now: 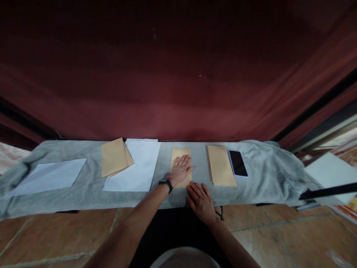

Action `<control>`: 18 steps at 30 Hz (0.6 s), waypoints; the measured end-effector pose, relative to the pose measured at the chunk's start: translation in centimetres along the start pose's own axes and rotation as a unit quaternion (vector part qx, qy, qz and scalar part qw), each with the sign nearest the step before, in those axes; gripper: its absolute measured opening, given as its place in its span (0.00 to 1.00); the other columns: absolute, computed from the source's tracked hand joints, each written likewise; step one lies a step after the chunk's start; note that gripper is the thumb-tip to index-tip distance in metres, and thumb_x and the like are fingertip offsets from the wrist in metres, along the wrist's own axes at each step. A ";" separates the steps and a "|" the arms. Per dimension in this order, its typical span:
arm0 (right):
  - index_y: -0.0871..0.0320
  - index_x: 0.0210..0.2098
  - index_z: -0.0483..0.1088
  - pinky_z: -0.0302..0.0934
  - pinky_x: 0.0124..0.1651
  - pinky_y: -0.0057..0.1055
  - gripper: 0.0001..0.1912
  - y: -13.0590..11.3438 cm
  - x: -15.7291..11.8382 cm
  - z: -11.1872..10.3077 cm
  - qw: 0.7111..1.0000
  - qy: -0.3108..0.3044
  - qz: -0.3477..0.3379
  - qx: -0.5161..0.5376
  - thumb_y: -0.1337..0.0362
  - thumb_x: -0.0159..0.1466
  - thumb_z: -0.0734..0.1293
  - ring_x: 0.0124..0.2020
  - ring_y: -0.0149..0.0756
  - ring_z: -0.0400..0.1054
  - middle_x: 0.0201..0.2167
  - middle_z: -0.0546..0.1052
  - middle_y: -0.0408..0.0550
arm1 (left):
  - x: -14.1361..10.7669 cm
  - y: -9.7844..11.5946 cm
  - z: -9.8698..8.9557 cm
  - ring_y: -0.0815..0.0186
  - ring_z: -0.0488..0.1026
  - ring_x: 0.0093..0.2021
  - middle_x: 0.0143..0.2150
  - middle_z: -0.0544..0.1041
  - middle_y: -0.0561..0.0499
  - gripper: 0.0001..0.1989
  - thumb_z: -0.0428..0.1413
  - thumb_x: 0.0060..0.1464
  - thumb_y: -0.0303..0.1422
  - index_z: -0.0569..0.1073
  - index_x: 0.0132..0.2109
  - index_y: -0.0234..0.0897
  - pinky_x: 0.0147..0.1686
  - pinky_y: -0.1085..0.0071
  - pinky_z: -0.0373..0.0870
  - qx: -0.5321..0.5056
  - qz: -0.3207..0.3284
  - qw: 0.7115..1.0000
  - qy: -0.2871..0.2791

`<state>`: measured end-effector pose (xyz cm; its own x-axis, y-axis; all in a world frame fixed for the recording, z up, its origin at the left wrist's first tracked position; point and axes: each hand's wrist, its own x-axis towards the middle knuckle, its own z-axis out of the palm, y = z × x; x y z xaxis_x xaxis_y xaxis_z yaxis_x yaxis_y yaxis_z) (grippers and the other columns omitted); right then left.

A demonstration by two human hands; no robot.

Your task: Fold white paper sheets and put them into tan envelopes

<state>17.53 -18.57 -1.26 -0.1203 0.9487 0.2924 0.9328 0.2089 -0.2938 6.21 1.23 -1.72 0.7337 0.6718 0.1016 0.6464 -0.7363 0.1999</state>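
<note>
A brown paper envelope [182,151] lies upright on the grey cloth in front of me. My left hand [180,169] rests flat on it, fingers stretched out, covering its middle. My right hand [200,199] lies at the envelope's lower right corner, palm down with fingers extended, its fingertips beside or just on the edge. To the right sits a stack of brown envelopes [221,165]. Two or so more brown envelopes [113,158] overlap at the left, partly on top of white paper sheets [141,163].
A smartphone [238,163] lies right of the envelope stack. Another white sheet [50,176] is at the far left. Grey cloth [264,171] covers the narrow bench, with a dark red panel [178,93] behind it. A white board [331,171] stands beyond the right end.
</note>
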 end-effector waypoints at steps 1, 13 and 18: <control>0.51 0.67 0.64 0.49 0.72 0.50 0.24 0.0 0.0 0.0 1.000 0.000 0.000 0.000 0.59 0.73 0.60 0.67 0.44 0.63 0.68 0.68 0.48 | 0.5 -0.1 0.0 0.56 0.50 0.75 0.75 0.56 0.44 0.30 0.39 0.71 0.45 0.54 0.74 0.39 0.72 0.46 0.44 0.001 -0.005 1.000 0.001; 0.51 0.67 0.65 0.47 0.73 0.48 0.23 -0.1 -0.1 0.2 1.000 0.025 0.001 0.010 0.60 0.73 0.61 0.66 0.42 0.64 0.66 0.70 0.48 | 2.0 -0.5 0.3 0.55 0.47 0.76 0.76 0.55 0.46 0.32 0.37 0.70 0.49 0.55 0.74 0.40 0.73 0.45 0.39 0.017 -0.032 0.999 -0.003; 0.51 0.66 0.66 0.46 0.73 0.48 0.23 0.0 -0.1 0.3 1.000 0.022 0.003 0.014 0.61 0.72 0.62 0.66 0.42 0.63 0.66 0.71 0.47 | 0.1 -0.2 0.0 0.59 0.47 0.76 0.76 0.55 0.48 0.31 0.37 0.71 0.46 0.55 0.74 0.39 0.74 0.50 0.40 0.015 -0.001 1.000 -0.016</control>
<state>17.41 -18.58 -1.55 -0.0987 0.9391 0.3291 0.9233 0.2098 -0.3218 6.13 1.40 -1.73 0.7377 0.6714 0.0704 0.6543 -0.7368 0.1705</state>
